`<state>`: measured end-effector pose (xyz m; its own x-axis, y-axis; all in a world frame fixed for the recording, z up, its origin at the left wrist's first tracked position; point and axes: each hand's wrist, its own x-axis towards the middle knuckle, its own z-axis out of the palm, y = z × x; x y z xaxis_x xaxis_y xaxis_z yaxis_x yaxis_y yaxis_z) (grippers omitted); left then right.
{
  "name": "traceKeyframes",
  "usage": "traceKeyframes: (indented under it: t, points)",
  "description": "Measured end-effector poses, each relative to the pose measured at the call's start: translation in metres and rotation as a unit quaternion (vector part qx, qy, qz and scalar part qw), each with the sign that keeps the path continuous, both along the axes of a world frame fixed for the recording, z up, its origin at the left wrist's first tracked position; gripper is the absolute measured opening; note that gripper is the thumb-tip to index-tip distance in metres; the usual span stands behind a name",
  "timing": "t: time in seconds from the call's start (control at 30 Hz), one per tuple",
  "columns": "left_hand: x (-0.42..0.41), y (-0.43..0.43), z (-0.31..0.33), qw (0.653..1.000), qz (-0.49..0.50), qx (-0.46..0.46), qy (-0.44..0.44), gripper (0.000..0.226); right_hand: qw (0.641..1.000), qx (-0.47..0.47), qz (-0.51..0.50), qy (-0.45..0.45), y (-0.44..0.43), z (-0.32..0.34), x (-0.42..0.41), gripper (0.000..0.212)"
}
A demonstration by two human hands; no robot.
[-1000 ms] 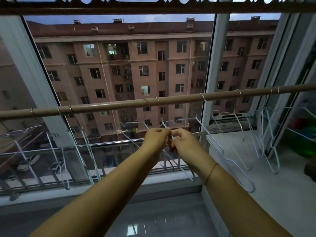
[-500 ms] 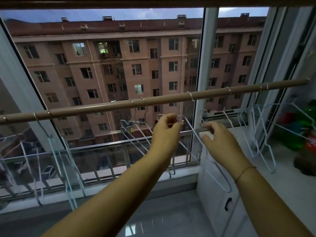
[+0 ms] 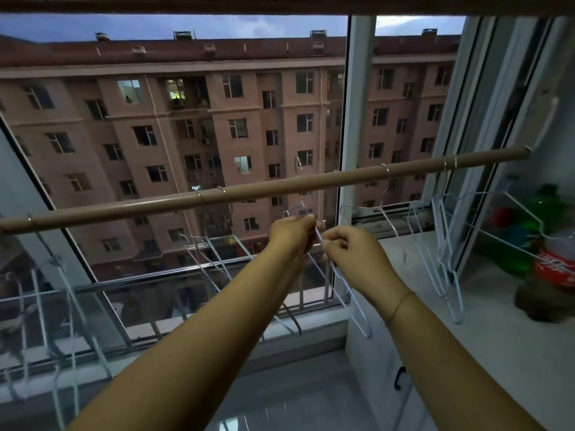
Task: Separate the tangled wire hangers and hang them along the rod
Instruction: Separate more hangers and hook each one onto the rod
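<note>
A beige rod point(image 3: 280, 185) runs across the window, higher at the right. Several pale blue wire hangers hang from it: a group at the left point(image 3: 62, 290), two near the middle point(image 3: 211, 256), and a cluster at the right point(image 3: 445, 244). My left hand point(image 3: 292, 233) and my right hand point(image 3: 348, 250) meet just under the rod, both pinching one wire hanger point(image 3: 339, 293). Its hook point(image 3: 298, 164) stands above the rod, clear of it. The hanger's body slants down to the right below my right hand.
A white counter point(image 3: 466, 353) fills the right side, with a cola bottle point(image 3: 557, 269) and green and red items near the wall. A metal railing point(image 3: 155, 275) runs along the window bottom. A cabinet door handle point(image 3: 399, 377) sits below the counter.
My hands came back together on one hanger, whose hook has risen above the rod. The view shifted left, so the rod's right end shows.
</note>
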<state>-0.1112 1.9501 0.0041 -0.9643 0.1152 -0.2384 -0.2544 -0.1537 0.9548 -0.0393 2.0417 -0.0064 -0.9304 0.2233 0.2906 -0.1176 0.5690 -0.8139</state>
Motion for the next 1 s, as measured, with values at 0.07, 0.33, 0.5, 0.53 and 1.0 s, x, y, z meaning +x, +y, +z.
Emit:
traceKeyframes:
  t: [0.07, 0.33, 0.5, 0.53, 1.0]
  points:
    - [-0.005, 0.003, 0.002, 1.000, 0.014, -0.013, -0.009, 0.013, 1.000, -0.002, 0.004, -0.002, 0.003, -0.002, -0.009, 0.013]
    - [0.024, 0.014, -0.054, 0.981, -0.060, -0.184, -0.018, 0.018, 0.998, -0.008, 0.006, -0.058, 0.038, -0.060, -0.011, 0.020]
    - [0.054, 0.009, -0.108, 0.972, -0.051, -0.229, 0.002, 0.024, 0.986, 0.100, 0.070, -0.114, 0.049, -0.090, 0.001, 0.047]
    - [0.057, 0.006, -0.114, 0.970, -0.052, -0.236, 0.003, 0.024, 0.980, 0.121, 0.083, -0.137, 0.049, -0.095, 0.003, 0.049]
    - [0.067, -0.014, -0.126, 0.930, 0.030, -0.334, 0.149, 0.013, 0.984, 0.091, 0.027, -0.151, 0.045, -0.095, 0.042, 0.022]
